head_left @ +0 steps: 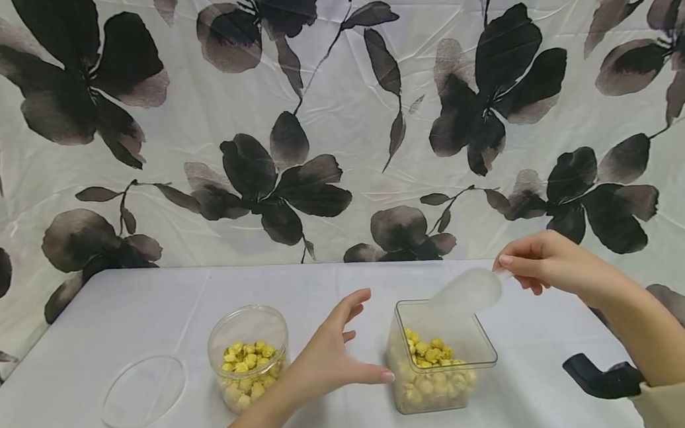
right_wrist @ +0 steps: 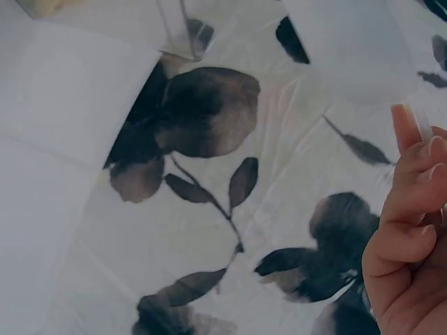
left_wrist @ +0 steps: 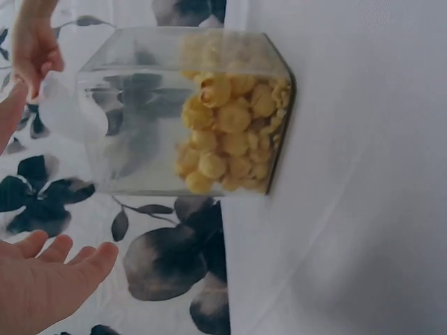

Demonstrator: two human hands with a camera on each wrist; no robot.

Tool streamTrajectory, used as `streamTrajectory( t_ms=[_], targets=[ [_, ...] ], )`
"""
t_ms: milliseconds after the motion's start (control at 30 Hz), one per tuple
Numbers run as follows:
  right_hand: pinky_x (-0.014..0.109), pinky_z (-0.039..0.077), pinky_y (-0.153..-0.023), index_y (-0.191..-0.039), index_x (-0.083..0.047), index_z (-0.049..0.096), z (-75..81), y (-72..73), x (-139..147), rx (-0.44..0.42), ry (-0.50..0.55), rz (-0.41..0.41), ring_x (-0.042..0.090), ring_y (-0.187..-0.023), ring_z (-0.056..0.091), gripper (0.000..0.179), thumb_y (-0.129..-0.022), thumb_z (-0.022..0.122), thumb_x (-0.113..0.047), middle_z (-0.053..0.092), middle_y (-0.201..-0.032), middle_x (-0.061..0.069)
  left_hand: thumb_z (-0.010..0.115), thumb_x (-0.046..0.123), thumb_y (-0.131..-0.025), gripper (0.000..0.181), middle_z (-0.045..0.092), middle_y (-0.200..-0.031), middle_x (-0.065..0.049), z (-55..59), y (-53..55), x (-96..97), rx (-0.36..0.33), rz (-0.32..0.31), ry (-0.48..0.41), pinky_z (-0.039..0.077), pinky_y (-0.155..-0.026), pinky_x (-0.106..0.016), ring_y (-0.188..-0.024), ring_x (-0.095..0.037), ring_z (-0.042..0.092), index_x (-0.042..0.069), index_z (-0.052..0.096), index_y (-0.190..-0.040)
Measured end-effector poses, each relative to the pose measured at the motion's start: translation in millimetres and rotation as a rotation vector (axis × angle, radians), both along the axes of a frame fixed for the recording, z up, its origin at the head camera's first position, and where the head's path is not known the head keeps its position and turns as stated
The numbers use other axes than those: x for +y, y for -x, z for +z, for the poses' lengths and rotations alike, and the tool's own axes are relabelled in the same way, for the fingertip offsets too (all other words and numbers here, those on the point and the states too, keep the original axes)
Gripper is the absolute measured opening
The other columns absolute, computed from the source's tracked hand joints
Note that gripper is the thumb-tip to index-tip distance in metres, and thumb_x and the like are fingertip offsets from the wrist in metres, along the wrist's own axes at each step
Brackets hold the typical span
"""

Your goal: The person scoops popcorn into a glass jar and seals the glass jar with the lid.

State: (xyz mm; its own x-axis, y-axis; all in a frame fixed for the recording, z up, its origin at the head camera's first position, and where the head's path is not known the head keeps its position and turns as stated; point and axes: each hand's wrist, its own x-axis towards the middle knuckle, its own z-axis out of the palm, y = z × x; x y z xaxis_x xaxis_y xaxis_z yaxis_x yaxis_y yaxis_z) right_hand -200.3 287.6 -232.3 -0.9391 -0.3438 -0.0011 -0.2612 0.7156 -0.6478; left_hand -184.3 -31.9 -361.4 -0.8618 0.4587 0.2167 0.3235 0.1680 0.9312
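In the head view my right hand (head_left: 545, 263) pinches the handle of a translucent white scoop (head_left: 470, 290). The scoop tilts over the open top of a clear square container (head_left: 489, 356), and no popcorn shows in it. Yellow popcorn (head_left: 434, 383) fills the lower part of that container. My left hand (head_left: 343, 353) is at the container's left side with thumb and fingers spread; whether the thumb touches the wall I cannot tell. The left wrist view shows the square container (left_wrist: 140, 167) beside the left fingers (left_wrist: 91, 269). Curled right fingers (right_wrist: 408, 244) appear in the right wrist view.
A round clear jar (head_left: 245, 323) with yellow popcorn stands uncovered left of my left forearm. Farther left a clear round lid (head_left: 143, 394) lies flat on the white table (head_left: 163, 299). A flower-patterned cloth (head_left: 371, 106) hangs behind. A black curved object (head_left: 601, 376) is at my right wrist.
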Motion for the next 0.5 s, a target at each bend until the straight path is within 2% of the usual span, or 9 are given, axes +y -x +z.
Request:
streamTrajectory(
  t_ms=[133,267,367,500],
  targets=[
    [0.026,0.039,-0.048,-0.097,-0.001,0.066,6.9,-2.0,-17,0.071,-0.143,0.055,0.014,-0.054,0.045,0.017,-0.094,0.055,-0.013,0.046,-0.062,0.000,0.086,0.019,-0.064,0.099,0.030,-0.147,0.001,-10.2,3.7,11.7,-0.020,-0.022,-0.011,0.035,-0.103,-0.047,-0.136,-0.024,0.028,0.017,0.028,-0.145],
    [0.024,0.036,-0.046,-0.083,-0.010,0.068,4.5,-2.5,-38,0.246,-0.318,0.137,0.009,-0.052,0.042,0.011,-0.089,0.060,-0.008,0.047,-0.059,-0.007,0.087,0.023,-0.063,0.105,0.026,-0.149,0.003,-20.6,5.2,23.1,-0.041,-0.028,-0.006,0.034,-0.104,-0.047,-0.137,-0.021,0.023,0.018,0.023,-0.146],
    [0.024,0.031,-0.047,-0.069,-0.017,0.064,-2.4,-3.5,-53,0.378,-0.444,0.173,0.007,-0.051,0.037,0.021,-0.085,0.061,-0.004,0.044,-0.057,-0.010,0.087,0.024,-0.062,0.110,0.022,-0.151,0.003,-26.9,5.8,30.0,-0.044,-0.025,-0.003,0.033,-0.104,-0.048,-0.138,-0.020,0.020,0.018,0.019,-0.148],
    [0.024,0.026,-0.045,-0.058,-0.019,0.054,-16.4,-6.0,-66,0.483,-0.576,0.174,0.009,-0.051,0.032,0.031,-0.080,0.062,0.001,0.037,-0.053,-0.009,0.087,0.026,-0.062,0.112,0.017,-0.152,0.001,-32.4,6.1,37.6,-0.077,-0.036,-0.008,0.032,-0.104,-0.050,-0.138,-0.023,0.019,0.022,0.015,-0.148]
  ],
)
